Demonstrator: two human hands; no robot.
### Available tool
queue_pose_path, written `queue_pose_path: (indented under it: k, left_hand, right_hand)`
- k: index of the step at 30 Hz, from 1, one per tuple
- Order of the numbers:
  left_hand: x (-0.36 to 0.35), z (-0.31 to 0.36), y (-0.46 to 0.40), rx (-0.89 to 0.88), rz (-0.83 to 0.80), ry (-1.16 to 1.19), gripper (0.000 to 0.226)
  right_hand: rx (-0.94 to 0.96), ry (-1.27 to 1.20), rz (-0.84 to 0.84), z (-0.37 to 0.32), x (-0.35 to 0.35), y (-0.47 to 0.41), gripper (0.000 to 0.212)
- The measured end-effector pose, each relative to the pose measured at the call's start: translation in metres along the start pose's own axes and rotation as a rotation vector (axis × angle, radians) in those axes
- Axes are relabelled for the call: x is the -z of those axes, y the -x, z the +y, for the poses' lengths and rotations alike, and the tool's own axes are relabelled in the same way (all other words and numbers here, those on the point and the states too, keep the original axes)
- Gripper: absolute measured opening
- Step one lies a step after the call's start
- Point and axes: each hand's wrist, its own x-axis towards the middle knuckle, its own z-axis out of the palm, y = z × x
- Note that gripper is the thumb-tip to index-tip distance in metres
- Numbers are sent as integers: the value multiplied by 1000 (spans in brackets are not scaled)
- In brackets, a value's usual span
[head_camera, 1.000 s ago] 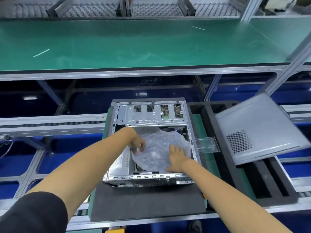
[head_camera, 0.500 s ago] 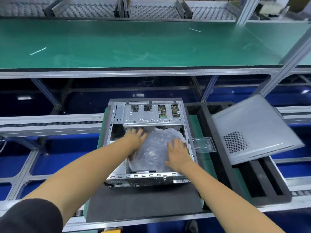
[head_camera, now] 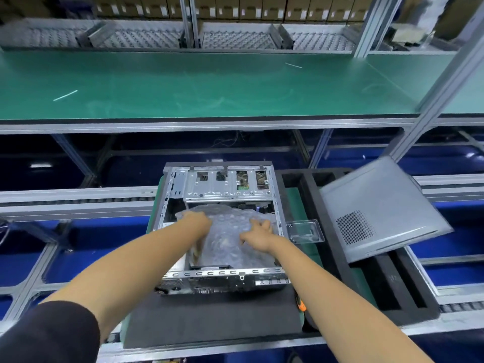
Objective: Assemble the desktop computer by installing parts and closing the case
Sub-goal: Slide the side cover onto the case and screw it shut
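Case [head_camera: 172,205] lies open; left hand [head_camera: 197,223] and right hand [head_camera: 258,234] press flat, fingers spread, on bubble wrap [head_camera: 226,237] inside.

A long green-topped workbench [head_camera: 209,85] spans the aluminium-framed line, with perforated metal trays [head_camera: 235,39] and cardboard boxes [head_camera: 262,6] shelved behind.

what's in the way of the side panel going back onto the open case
Both hands, left hand and right hand, and the bubble wrap they press lie in the open case. The side panel leans apart on the foam tray.
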Motion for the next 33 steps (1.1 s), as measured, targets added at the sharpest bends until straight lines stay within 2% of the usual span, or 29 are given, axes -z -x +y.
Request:
queue_pose_path:
  k: [1, 3, 4, 5, 8, 10, 11, 14, 18, 21, 22, 24, 26, 28, 29, 31, 33]
  left_hand:
    - [3, -1, 2, -5, 3, -36, 74]
    - [20, 0, 10, -48, -22, -116, 90]
    - [33, 2, 15, -81, -36, -147, 96]
    - [50, 6, 20, -115, -27, -131, 91]
    - [107, 30, 26, -227, 94, 60, 42]
    - [142, 60, 23, -302, 230, 184, 22]
    - [156, 77, 21, -339, 297, 231, 20]
    - [193, 138, 8, -413, 442, 294, 30]
    - [222, 221, -10, -465, 433, 478, 47]
    - [246, 280, -17, -477, 429, 681, 54]
    - [255, 300, -17, -473, 422, 759, 57]
    - [276, 339, -15, -460, 385, 954, 60]
    - [297, 374, -11, -432, 335, 1198, 56]
    - [322, 401, -7, -404, 271, 1422, 59]
    - [335, 409, -5, -365, 227, 1515, 69]
    - [357, 418, -1, -270, 157, 1637, 83]
    - [371, 417, -5, -216, 179, 1625, 70]
  right_hand:
    - [39, 18, -27, -1, 3, 5, 94]
    - [123, 32, -63, 0, 17, 12, 89]
    - [171, 17, -56, 2, 28, 13, 83]
    - [228, -31, -37, 4, 42, 15, 73]
    - [370, -340, 46, 19, 89, 22, 35]
    - [404, -351, 171, 44, 128, 25, 22]
    - [399, -309, 219, 61, 148, 27, 20]
    - [254, -33, 427, 125, 217, 30, 31]
    - [-44, 386, 608, 211, 295, 33, 51]
    - [-199, 507, 726, 257, 331, 40, 68]
    - [-271, 461, 730, 267, 341, 43, 71]
    - [-359, 178, 684, 284, 355, 46, 73]
    - [-348, -54, 621, 293, 364, 49, 70]
    - [-292, -113, 635, 299, 369, 51, 64]
    - [-237, -125, 638, 299, 370, 52, 57]
    - [-129, -141, 617, 295, 369, 51, 29]
    - [-59, -191, 622, 287, 363, 51, 17]
